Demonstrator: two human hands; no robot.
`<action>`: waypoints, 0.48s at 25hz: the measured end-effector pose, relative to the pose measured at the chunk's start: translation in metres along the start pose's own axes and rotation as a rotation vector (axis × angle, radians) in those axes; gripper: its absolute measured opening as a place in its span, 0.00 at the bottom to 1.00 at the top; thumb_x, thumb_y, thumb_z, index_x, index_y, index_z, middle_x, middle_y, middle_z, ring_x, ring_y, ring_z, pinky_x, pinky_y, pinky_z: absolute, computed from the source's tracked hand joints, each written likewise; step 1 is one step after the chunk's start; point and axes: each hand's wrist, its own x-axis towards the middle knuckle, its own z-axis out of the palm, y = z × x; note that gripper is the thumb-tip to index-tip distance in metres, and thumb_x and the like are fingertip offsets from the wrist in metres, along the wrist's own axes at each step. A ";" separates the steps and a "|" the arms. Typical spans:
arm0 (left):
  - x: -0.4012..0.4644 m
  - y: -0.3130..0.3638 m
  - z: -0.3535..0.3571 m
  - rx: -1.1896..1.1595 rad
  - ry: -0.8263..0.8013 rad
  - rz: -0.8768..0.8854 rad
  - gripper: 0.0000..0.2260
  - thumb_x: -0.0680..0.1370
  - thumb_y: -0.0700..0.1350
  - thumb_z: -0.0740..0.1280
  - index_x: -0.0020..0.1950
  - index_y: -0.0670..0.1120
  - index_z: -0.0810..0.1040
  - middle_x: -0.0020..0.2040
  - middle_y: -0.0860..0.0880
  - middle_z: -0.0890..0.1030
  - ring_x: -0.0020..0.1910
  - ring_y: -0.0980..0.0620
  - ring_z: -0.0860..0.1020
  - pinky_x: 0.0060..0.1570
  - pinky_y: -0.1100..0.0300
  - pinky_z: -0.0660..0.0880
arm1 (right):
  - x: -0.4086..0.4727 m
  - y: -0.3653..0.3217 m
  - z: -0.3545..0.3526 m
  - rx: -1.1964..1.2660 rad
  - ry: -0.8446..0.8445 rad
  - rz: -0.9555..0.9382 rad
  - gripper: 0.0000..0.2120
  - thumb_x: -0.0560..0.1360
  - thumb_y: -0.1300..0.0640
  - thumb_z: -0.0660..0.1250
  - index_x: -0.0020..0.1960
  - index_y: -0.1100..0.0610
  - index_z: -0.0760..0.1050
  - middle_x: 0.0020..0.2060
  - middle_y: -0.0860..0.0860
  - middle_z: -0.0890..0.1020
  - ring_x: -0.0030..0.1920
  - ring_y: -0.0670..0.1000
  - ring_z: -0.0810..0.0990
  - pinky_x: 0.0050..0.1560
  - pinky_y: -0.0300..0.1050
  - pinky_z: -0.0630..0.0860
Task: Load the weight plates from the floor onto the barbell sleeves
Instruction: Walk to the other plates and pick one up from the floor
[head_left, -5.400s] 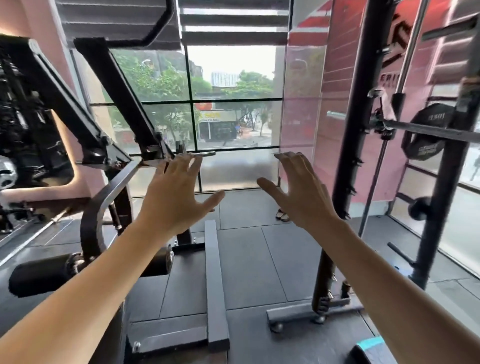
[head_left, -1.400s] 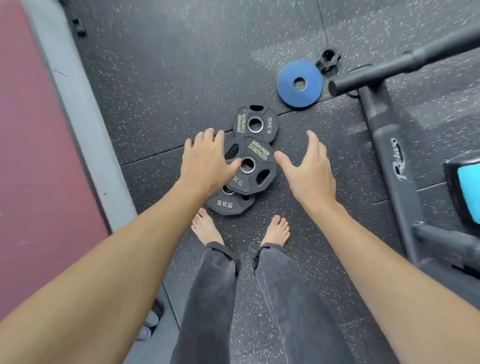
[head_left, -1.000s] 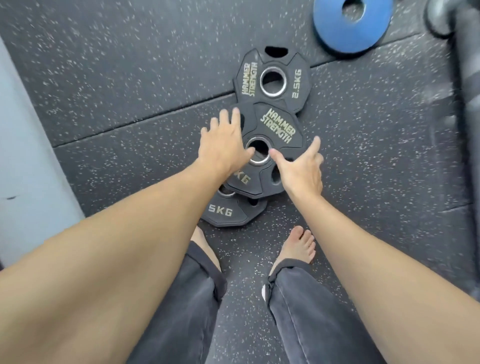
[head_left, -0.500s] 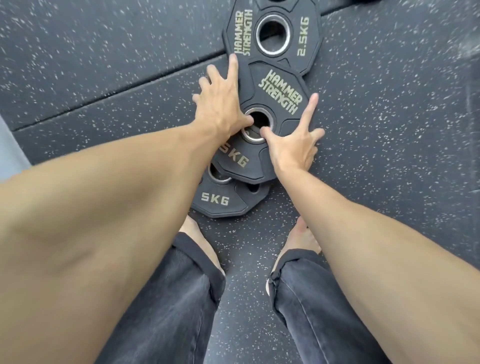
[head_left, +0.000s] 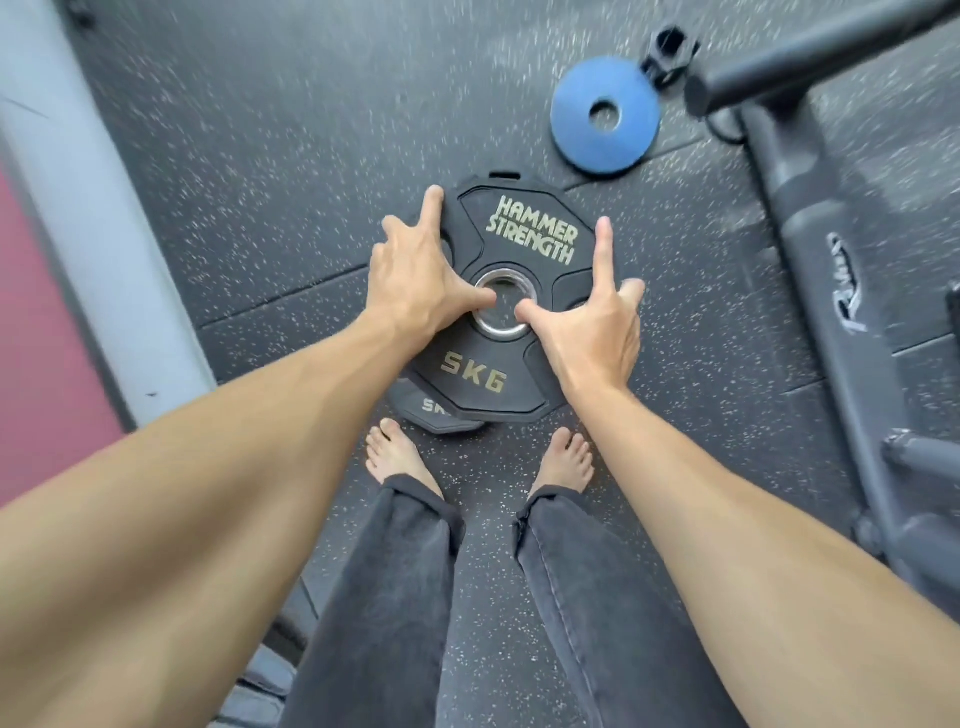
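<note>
A black 5 kg Hammer Strength plate (head_left: 530, 234) is held between both hands above the floor. My left hand (head_left: 415, 280) grips its left side, with the thumb at the steel centre hole. On its right side is my right hand (head_left: 597, 322), thumb at the hole and index finger stretched up along the face. A second black 5 kg plate (head_left: 434, 413) lies on the floor, half hidden below the first. A blue plate (head_left: 605, 124) lies flat further off. A dark bar end (head_left: 769, 73) points in from the upper right.
A black collar clamp (head_left: 670, 49) lies beside the blue plate. A dark rack base beam (head_left: 826, 291) with a logo runs down the right side. My bare feet (head_left: 395, 457) stand just behind the plates. A grey strip and red flooring (head_left: 47, 338) border the left.
Both hands closed on the top 5 kg plate and raised it off the stack. It now covers the 2.5 kg plate. The view has pulled back, so the blue plate and bar show again.
</note>
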 end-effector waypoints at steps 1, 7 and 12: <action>-0.014 0.010 -0.027 -0.013 0.024 -0.001 0.51 0.62 0.59 0.80 0.77 0.54 0.56 0.60 0.38 0.71 0.57 0.32 0.75 0.60 0.44 0.73 | -0.007 -0.015 -0.021 0.021 0.024 -0.024 0.54 0.62 0.39 0.76 0.78 0.32 0.47 0.53 0.53 0.70 0.46 0.59 0.78 0.51 0.50 0.75; -0.155 0.086 -0.261 -0.063 0.310 0.094 0.46 0.63 0.60 0.78 0.74 0.55 0.58 0.54 0.42 0.71 0.52 0.34 0.77 0.51 0.47 0.73 | -0.100 -0.154 -0.229 0.134 0.209 -0.297 0.54 0.61 0.39 0.77 0.79 0.35 0.50 0.52 0.54 0.70 0.47 0.59 0.78 0.50 0.51 0.78; -0.266 0.121 -0.413 -0.247 0.592 0.307 0.41 0.62 0.59 0.77 0.70 0.55 0.61 0.51 0.44 0.72 0.46 0.40 0.76 0.46 0.55 0.68 | -0.194 -0.248 -0.377 0.222 0.511 -0.525 0.54 0.59 0.38 0.77 0.79 0.37 0.54 0.53 0.53 0.71 0.48 0.60 0.78 0.47 0.53 0.80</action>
